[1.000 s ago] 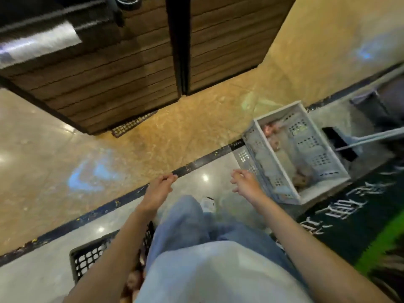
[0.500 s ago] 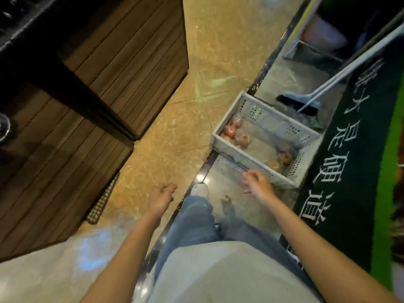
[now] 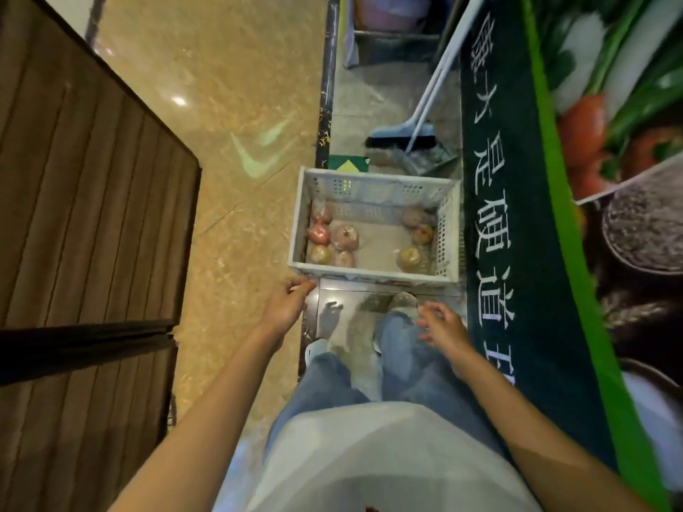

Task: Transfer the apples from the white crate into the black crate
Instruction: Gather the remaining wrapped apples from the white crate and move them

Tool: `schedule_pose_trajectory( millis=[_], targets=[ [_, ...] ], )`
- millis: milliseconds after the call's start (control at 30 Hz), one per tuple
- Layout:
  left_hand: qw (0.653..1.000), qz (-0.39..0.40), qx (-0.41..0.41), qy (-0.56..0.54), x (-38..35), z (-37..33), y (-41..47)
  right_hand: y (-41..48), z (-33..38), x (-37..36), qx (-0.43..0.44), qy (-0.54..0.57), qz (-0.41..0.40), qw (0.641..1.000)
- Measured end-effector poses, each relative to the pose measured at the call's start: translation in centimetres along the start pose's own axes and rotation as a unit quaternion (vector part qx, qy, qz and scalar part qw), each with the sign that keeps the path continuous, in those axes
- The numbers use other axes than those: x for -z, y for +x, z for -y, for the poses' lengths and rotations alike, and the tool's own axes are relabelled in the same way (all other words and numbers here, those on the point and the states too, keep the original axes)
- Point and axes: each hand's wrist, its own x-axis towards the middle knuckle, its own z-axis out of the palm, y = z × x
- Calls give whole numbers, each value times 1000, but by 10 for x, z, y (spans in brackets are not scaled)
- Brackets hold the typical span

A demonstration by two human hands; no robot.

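Since a moment ago the view has swung round so the white crate [image 3: 375, 230] now lies square ahead on the floor, just past the person's feet, where before it sat off to the right, and the black crate has dropped out of view. Inside the white crate the apples [image 3: 332, 238] lie in two lots, five bunched at the left end and three along the right wall, so the person looks set up for another pick. The left hand [image 3: 286, 308] hangs just short of the near left corner and the right hand [image 3: 441, 327] over the knee, both with fingers loosely curled and holding nothing.
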Motion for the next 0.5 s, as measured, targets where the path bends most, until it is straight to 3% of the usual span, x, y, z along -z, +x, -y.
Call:
schedule_pose_trajectory(
  millis=[233, 500],
  targets=[
    [998, -34, 48, 23, -68, -37, 49, 93, 47, 59, -40, -14, 18, 999],
    [993, 46, -4, 106, -163, -80, 196, 245, 66, 93, -38, -121, 12, 992]
  ],
)
